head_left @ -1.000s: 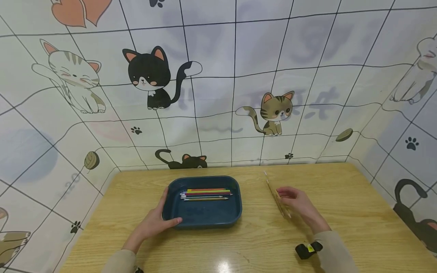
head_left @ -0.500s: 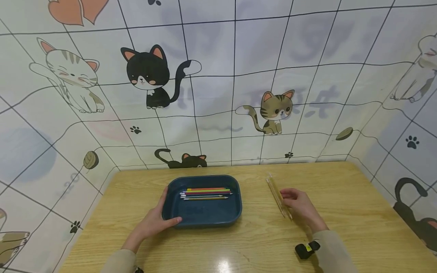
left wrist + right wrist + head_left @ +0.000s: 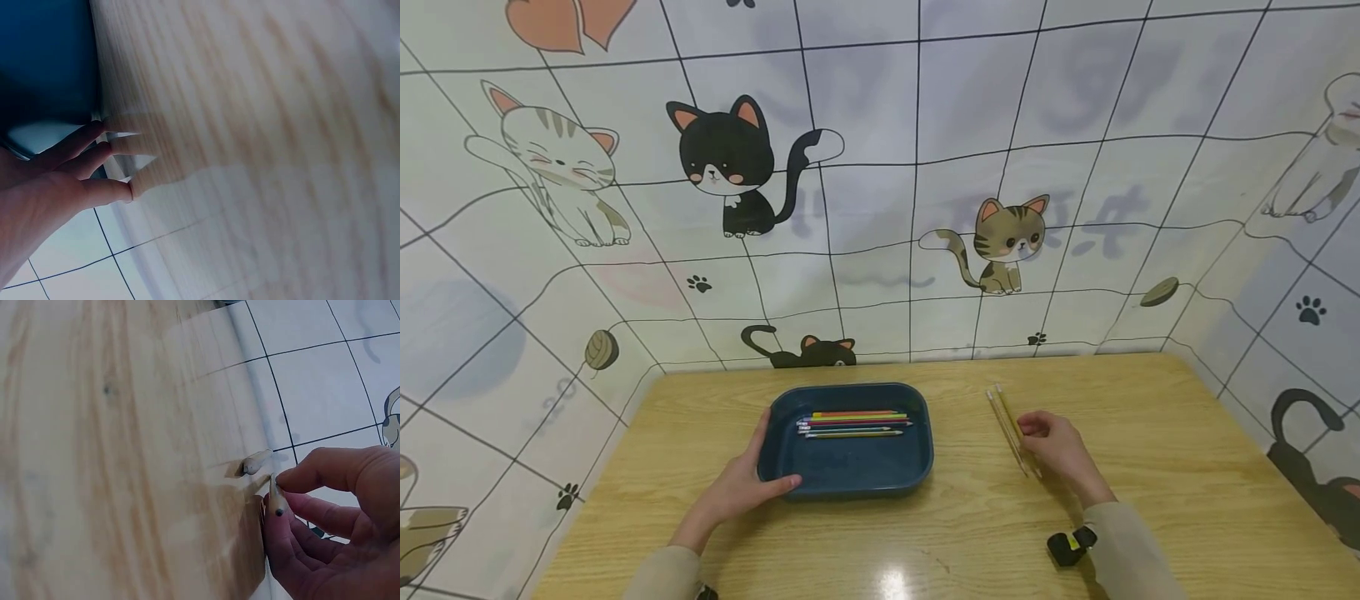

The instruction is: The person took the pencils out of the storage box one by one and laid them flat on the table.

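Note:
My left hand [image 3: 737, 490] grips the left end of a dark blue tray [image 3: 857, 475], thumb over the near left corner and fingers along the outer left side. Several coloured pencils [image 3: 856, 423] lie side by side in the back half of the tray. To the tray's right, my right hand [image 3: 1062, 450] pinches a yellowish pencil [image 3: 1006, 407] between thumb and fingers. A second pale pencil [image 3: 1002, 429] lies on the table just left of it, almost parallel. In the right wrist view, the tip of the held pencil [image 3: 276, 503] points toward the camera.
The wooden table [image 3: 955, 517] meets a wall [image 3: 880, 208] with printed cats and grid lines at its back edge. A black wrist device [image 3: 1066, 548] sits by the right sleeve.
The two pencils on the right have spread apart, and my right hand has shifted slightly right with one of them. My left hand and the tray stay in place.

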### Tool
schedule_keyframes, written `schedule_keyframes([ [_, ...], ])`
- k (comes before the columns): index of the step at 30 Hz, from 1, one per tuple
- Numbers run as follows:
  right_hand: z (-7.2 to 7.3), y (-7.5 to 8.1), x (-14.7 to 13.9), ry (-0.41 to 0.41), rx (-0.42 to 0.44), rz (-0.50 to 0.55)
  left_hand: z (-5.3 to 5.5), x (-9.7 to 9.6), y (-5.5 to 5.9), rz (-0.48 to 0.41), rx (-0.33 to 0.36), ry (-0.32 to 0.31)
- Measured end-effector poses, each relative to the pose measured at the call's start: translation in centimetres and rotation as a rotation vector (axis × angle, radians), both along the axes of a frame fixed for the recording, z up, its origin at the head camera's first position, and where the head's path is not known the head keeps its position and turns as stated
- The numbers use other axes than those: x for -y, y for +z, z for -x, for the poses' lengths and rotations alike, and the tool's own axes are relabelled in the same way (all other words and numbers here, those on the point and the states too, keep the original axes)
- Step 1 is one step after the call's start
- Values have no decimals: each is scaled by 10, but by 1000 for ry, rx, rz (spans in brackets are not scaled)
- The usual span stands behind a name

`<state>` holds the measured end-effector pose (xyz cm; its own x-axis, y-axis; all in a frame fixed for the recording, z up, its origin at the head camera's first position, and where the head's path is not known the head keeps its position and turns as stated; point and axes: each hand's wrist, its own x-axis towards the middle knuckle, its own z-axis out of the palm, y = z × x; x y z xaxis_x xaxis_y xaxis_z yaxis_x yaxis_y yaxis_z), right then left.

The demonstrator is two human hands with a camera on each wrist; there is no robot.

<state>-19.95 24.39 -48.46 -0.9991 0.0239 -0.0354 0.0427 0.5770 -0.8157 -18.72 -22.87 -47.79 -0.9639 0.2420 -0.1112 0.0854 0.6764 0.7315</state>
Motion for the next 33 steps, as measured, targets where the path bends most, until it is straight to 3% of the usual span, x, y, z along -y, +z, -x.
schedule_keyframes([
  [7,0,1,0,6,3,-68,0,0,-1,4,-7,2],
  [14,0,-3,-1,33,-47,-149,0,0,0,10,-10,4],
  [33,-5,-1,1,30,-43,-167,-1,-1,0,-7,-11,-1],
])
